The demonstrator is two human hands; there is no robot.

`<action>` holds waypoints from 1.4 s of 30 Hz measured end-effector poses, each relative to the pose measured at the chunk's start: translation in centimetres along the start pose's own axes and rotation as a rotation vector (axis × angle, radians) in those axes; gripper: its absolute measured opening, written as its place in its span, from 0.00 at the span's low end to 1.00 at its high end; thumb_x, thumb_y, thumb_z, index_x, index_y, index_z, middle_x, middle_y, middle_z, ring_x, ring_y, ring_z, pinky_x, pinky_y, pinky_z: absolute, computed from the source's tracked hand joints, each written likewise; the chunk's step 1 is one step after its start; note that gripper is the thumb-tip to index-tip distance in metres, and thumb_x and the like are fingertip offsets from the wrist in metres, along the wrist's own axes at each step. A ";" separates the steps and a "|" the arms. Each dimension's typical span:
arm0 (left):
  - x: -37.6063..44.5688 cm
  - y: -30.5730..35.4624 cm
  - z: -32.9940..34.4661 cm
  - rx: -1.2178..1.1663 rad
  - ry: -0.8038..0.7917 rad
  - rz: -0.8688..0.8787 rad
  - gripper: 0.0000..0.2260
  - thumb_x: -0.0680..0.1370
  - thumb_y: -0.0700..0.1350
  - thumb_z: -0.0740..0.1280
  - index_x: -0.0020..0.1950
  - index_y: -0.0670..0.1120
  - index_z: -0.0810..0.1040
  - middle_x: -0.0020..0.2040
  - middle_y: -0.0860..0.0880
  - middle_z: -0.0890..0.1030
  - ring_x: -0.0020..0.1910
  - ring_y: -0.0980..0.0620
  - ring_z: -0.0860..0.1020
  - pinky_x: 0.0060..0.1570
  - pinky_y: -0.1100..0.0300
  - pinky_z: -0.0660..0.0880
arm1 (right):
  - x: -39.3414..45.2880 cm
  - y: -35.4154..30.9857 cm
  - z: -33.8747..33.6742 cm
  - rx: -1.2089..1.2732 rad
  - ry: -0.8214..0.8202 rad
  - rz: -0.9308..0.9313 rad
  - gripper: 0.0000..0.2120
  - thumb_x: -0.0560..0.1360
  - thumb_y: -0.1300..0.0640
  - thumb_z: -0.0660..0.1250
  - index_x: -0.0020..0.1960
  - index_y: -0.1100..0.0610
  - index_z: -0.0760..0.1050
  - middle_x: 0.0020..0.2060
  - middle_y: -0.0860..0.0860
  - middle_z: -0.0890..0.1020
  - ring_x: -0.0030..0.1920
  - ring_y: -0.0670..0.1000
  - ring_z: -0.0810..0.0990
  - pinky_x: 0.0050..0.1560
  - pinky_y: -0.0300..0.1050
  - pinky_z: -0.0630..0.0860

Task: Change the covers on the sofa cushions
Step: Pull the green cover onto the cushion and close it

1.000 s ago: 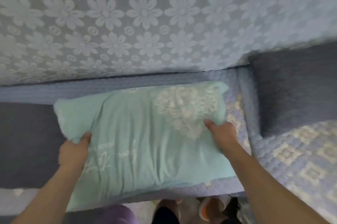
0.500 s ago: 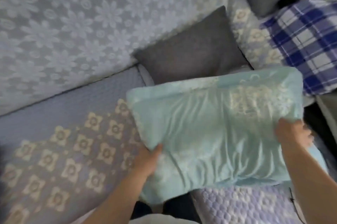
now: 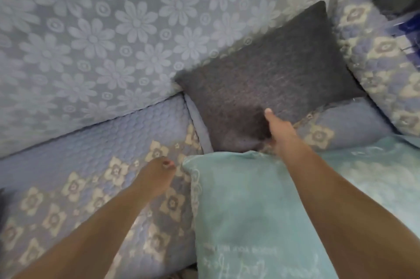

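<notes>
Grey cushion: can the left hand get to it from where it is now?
Probably yes. The left hand hangs over bare sofa seat, nothing between it and the grey cushion, which the right hand already grips.

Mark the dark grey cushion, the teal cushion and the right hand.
dark grey cushion (image 3: 268, 78), head view, middle of its face.
teal cushion (image 3: 245, 210), head view, front face left of the forearm.
right hand (image 3: 278, 131), head view, back of the hand.
</notes>
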State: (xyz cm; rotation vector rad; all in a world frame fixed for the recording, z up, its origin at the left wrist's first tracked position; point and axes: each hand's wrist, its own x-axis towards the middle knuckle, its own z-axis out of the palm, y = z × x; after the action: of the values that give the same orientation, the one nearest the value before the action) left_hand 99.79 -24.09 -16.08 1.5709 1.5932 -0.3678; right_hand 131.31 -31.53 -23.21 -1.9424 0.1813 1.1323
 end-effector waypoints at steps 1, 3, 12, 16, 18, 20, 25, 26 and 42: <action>0.9 -0.3 0.1 -0.030 0.006 -0.006 0.07 0.81 0.45 0.62 0.46 0.48 0.78 0.40 0.46 0.80 0.36 0.48 0.78 0.33 0.60 0.68 | 3.1 1.0 0.6 0.164 -0.044 0.072 0.56 0.50 0.26 0.76 0.69 0.57 0.73 0.62 0.56 0.81 0.58 0.60 0.82 0.58 0.65 0.79; 1.5 -1.2 0.4 -0.077 -0.025 -0.021 0.06 0.81 0.45 0.63 0.49 0.47 0.79 0.45 0.44 0.82 0.41 0.47 0.80 0.38 0.58 0.71 | 6.4 2.5 1.2 0.371 -0.141 0.169 0.53 0.46 0.28 0.80 0.65 0.53 0.78 0.58 0.55 0.84 0.56 0.60 0.83 0.57 0.72 0.76; 0.0 2.3 -4.4 -1.104 -0.005 -0.106 0.15 0.81 0.55 0.67 0.64 0.48 0.76 0.58 0.48 0.80 0.54 0.49 0.79 0.55 0.53 0.76 | -5.3 -5.9 6.9 0.653 -0.101 0.007 0.15 0.76 0.44 0.71 0.56 0.53 0.78 0.55 0.55 0.84 0.53 0.59 0.83 0.52 0.63 0.80; -1.8 4.7 -9.5 -1.067 -0.118 0.008 0.19 0.77 0.65 0.66 0.63 0.56 0.77 0.57 0.51 0.83 0.55 0.50 0.82 0.61 0.47 0.78 | -12.5 -3.3 9.7 0.700 -0.179 -0.030 0.17 0.77 0.43 0.69 0.60 0.53 0.78 0.55 0.53 0.85 0.52 0.54 0.85 0.48 0.55 0.82; -2.8 2.3 -11.6 -1.068 -0.127 0.056 0.20 0.77 0.62 0.69 0.66 0.55 0.77 0.55 0.51 0.86 0.53 0.51 0.85 0.58 0.47 0.80 | -15.9 -0.5 13.1 0.670 -0.208 -0.043 0.20 0.78 0.45 0.69 0.65 0.56 0.76 0.56 0.52 0.85 0.53 0.51 0.85 0.50 0.51 0.82; -3.7 -1.2 -12.9 -1.093 0.001 0.045 0.22 0.76 0.58 0.72 0.68 0.54 0.75 0.56 0.50 0.86 0.53 0.48 0.86 0.55 0.46 0.81 | -19.2 1.6 15.9 0.596 -0.227 -0.044 0.15 0.79 0.48 0.69 0.61 0.55 0.76 0.55 0.50 0.84 0.53 0.49 0.85 0.56 0.51 0.80; -10.1 -15.3 -18.6 -1.214 0.193 -0.229 0.17 0.80 0.53 0.70 0.65 0.48 0.79 0.54 0.44 0.86 0.52 0.42 0.85 0.52 0.45 0.82 | -30.1 6.2 24.4 0.247 -0.276 -0.131 0.15 0.79 0.49 0.69 0.61 0.56 0.78 0.56 0.48 0.83 0.53 0.48 0.82 0.55 0.43 0.79; -11.0 -17.6 -19.7 -1.264 0.155 -0.288 0.17 0.80 0.55 0.68 0.64 0.47 0.80 0.54 0.42 0.86 0.53 0.40 0.85 0.52 0.45 0.82 | -32.2 6.7 26.1 0.187 -0.285 -0.134 0.19 0.77 0.46 0.70 0.62 0.58 0.78 0.55 0.49 0.83 0.53 0.50 0.83 0.55 0.46 0.80; -7.5 -63.8 -27.7 -1.326 0.302 -0.961 0.25 0.80 0.53 0.66 0.73 0.42 0.69 0.65 0.44 0.74 0.59 0.39 0.74 0.58 0.46 0.73 | -40.0 4.8 63.2 -0.023 -0.237 -0.325 0.16 0.82 0.57 0.62 0.68 0.57 0.68 0.49 0.57 0.81 0.42 0.49 0.84 0.44 0.46 0.80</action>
State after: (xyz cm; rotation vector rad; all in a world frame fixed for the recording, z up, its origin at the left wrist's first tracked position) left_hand 29.95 -20.00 -16.07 -0.1905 2.0244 0.4331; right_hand 65.11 0.71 -9.34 -1.7599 -0.2666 1.1348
